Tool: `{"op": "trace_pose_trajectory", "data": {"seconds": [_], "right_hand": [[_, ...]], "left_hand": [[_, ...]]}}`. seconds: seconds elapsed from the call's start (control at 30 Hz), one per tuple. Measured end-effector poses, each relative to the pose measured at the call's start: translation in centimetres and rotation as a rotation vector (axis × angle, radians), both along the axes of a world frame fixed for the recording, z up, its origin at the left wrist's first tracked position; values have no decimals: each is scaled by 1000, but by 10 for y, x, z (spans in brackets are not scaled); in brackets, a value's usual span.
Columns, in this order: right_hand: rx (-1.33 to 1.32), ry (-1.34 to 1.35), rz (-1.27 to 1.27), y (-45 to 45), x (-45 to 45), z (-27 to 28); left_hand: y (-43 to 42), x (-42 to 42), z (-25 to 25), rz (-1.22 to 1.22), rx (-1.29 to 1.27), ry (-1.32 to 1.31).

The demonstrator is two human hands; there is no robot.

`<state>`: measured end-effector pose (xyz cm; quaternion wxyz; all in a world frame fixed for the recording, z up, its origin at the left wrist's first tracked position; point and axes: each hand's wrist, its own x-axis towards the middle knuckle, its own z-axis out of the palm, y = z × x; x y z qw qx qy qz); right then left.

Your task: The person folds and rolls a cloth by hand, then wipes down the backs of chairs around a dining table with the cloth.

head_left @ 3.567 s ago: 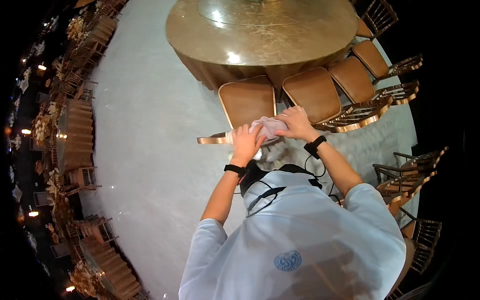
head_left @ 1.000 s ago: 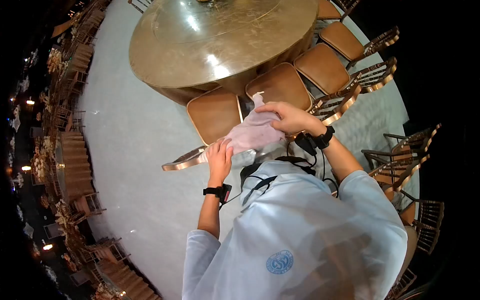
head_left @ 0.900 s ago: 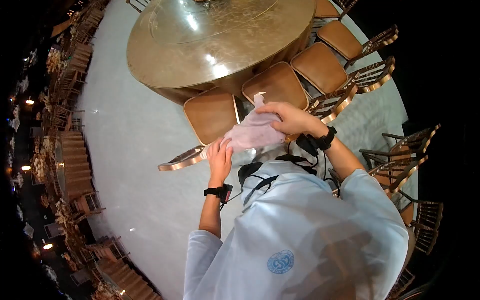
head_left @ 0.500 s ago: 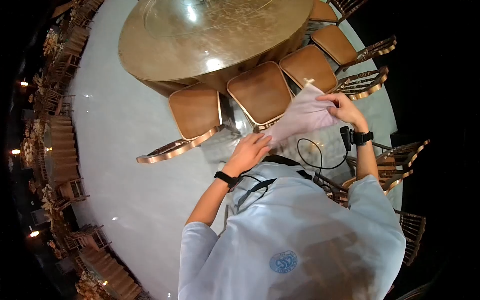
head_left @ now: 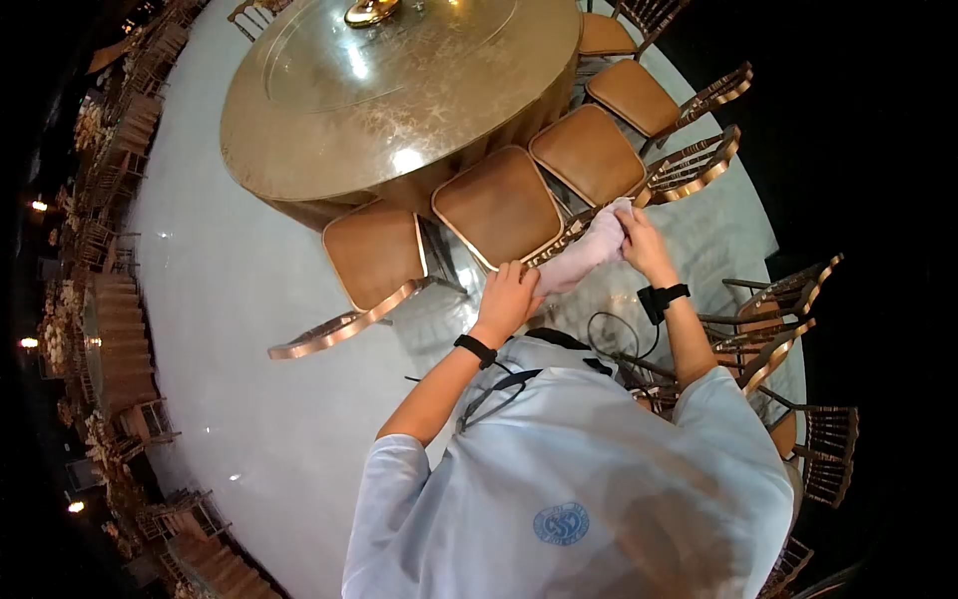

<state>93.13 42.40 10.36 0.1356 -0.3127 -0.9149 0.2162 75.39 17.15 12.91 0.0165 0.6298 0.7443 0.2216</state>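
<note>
A pale pink cloth [head_left: 581, 262] stretches between my two hands, bunched along the top of a chair's back. My right hand [head_left: 644, 247] grips its far right end, fingers closed into the folds. At the left end my left hand [head_left: 507, 298] is curled, its fingers against the chair back and the cloth's edge. The chair's brown padded seat [head_left: 499, 207] lies just beyond, facing the table. Most of the back's top rail is hidden under the cloth. Black bands circle both wrists, and a thin black cable [head_left: 599, 334] loops below the right one.
A round table [head_left: 309, 150] with a glossy gold-brown top stands ahead, a gold object [head_left: 371, 12] on it. More chairs ring it, one [head_left: 374, 255] to the left and one [head_left: 591, 155] to the right. Several chairs [head_left: 773, 344] stand behind at right. Pale floor spreads left.
My right hand has drawn down and left, and the cloth, earlier spread and raised, is now bunched along the chair back. The view has shifted, showing more of the table.
</note>
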Motion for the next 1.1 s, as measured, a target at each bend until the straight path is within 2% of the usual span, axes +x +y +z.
{"op": "trace_pose_trajectory", "data": {"seconds": [0.1, 0.23, 0.3, 0.43, 0.57, 0.63, 0.77, 0.83, 0.9, 0.93, 1.1], "right_hand": [[80, -28, -27, -4, -3, 0], [116, -69, -30, -9, -6, 3], [144, -49, -19, -10, -9, 3], [114, -72, -10, -33, -20, 11], [39, -89, -5, -56, -37, 16], [1, 18, 59, -63, -43, 10], [-56, 4, 38, -74, -49, 12], [-55, 27, 29, -79, -49, 14], [-51, 48, 23, -79, -49, 14], [-35, 32, 17, -79, -50, 13], [-45, -49, 31, -73, -54, 12]], "left_hand": [[-1, -2, -22, 3, -123, 5], [-1, -2, -30, -36, -128, 172], [-5, -5, -35, -23, -102, 162], [-23, -24, -34, 36, -57, 139], [-44, -51, -28, 77, -123, 163], [-53, -60, -24, 140, -136, 207], [-56, -61, -26, 206, -145, 292], [-58, -62, -31, 185, -179, 278], [-57, -61, -33, 209, -80, 249], [-57, -59, -27, 211, -170, 250], [-55, -56, -35, 281, -157, 225]]}}
